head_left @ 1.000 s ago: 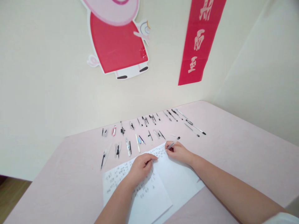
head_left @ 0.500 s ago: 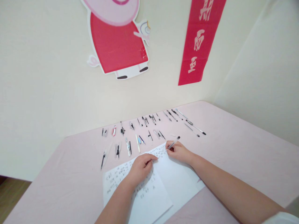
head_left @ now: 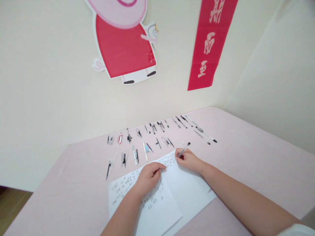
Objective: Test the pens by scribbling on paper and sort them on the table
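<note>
A notebook (head_left: 169, 214) lies open on the pink-covered table, its left page filled with rows of handwriting and its right page written on along the top. My right hand (head_left: 188, 159) grips a clear pen (head_left: 182, 151) with a dark end, which leans up and to the right over the upper right page. The pen's tip is hidden by my fingers. My left hand (head_left: 149, 177) rests on the notebook near the fold, palm down, with its index finger stretched to the right and the other fingers loosely bent. Nothing shows in it.
Several pens and pen parts, among them a red-and-white pen (head_left: 120, 138) and a cream pen (head_left: 145, 151), lie in rows beyond the notebook. Clear pens (head_left: 206, 134) lie at the far right. A pale wall (head_left: 81, 108) with a red banner (head_left: 204, 46) stands behind the table (head_left: 246, 147).
My right hand and the pen have shifted very slightly to the right along the top of the page. My left hand stays in place.
</note>
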`<act>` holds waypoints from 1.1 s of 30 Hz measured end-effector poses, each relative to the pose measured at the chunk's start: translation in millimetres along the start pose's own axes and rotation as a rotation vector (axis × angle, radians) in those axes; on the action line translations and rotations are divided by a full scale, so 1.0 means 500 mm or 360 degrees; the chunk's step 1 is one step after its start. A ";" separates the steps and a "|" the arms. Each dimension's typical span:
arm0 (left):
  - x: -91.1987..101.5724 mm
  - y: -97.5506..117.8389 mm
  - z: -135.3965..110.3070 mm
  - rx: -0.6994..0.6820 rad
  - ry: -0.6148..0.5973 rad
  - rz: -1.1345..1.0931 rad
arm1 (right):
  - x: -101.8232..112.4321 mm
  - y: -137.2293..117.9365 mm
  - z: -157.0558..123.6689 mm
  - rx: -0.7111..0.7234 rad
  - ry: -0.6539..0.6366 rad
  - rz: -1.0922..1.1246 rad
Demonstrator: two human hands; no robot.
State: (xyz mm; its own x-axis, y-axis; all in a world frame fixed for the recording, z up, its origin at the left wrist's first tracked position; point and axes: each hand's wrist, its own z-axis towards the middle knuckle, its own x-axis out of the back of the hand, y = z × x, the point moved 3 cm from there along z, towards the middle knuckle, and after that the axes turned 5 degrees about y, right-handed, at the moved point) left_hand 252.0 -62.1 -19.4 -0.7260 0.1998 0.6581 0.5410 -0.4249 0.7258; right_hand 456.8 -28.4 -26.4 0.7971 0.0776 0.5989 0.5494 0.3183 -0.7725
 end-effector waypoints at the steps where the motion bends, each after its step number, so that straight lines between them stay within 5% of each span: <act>1: 0.000 0.000 0.000 -0.0004 0.0003 0.0001 | -0.001 0.001 0.000 0.0002 -0.0009 -0.0001; 33: 0.002 0.002 -0.001 0.0001 -0.0005 -0.0018 | -0.001 -0.001 -0.004 0.0075 -0.0056 -0.0036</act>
State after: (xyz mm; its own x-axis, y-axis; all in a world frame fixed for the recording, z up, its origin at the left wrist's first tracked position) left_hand 251.9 -62.7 -18.1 -0.7309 0.2073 0.6503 0.5329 -0.4220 0.7335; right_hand 456.9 -30.2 -26.7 0.7747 0.1027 0.6239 0.5544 0.3643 -0.7483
